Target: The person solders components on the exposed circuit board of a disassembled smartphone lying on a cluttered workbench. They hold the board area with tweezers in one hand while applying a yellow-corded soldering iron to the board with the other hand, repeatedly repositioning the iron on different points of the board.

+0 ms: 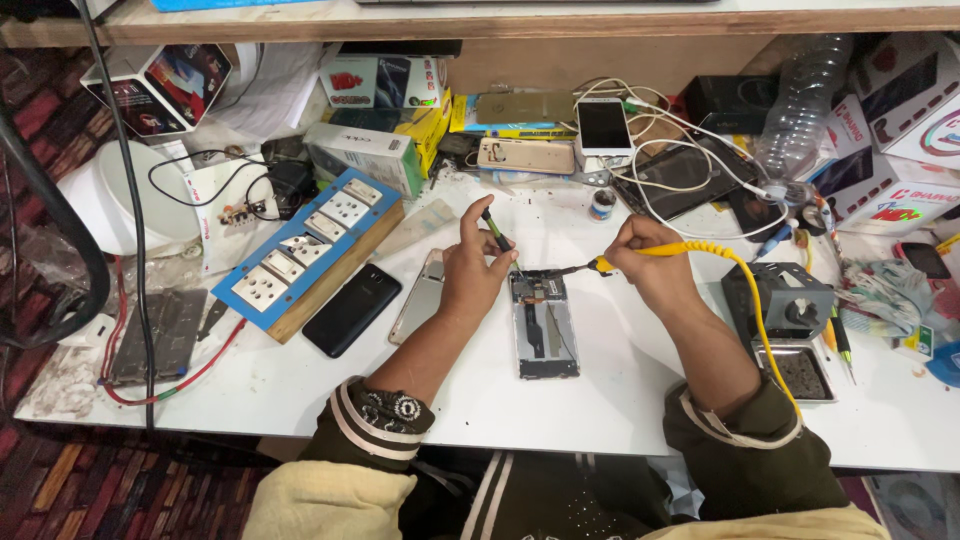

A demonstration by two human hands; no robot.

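An opened phone (545,325) lies back-up on the white table (600,400), its inner board showing. My left hand (475,265) pinches a thin dark tool (497,232) whose tip meets the phone's top edge. My right hand (650,262) grips a yellow soldering iron (600,265); its dark tip points left at the phone's top right corner. The iron's yellow cord (752,300) curves over my right forearm.
A blue socket board (305,240) and a black phone (350,309) lie at left. Beside my left wrist rests a silver phone (418,300). A dark iron stand with sponge tray (790,320) sits at right. Phones, boxes, cables and a plastic bottle (800,100) crowd the back.
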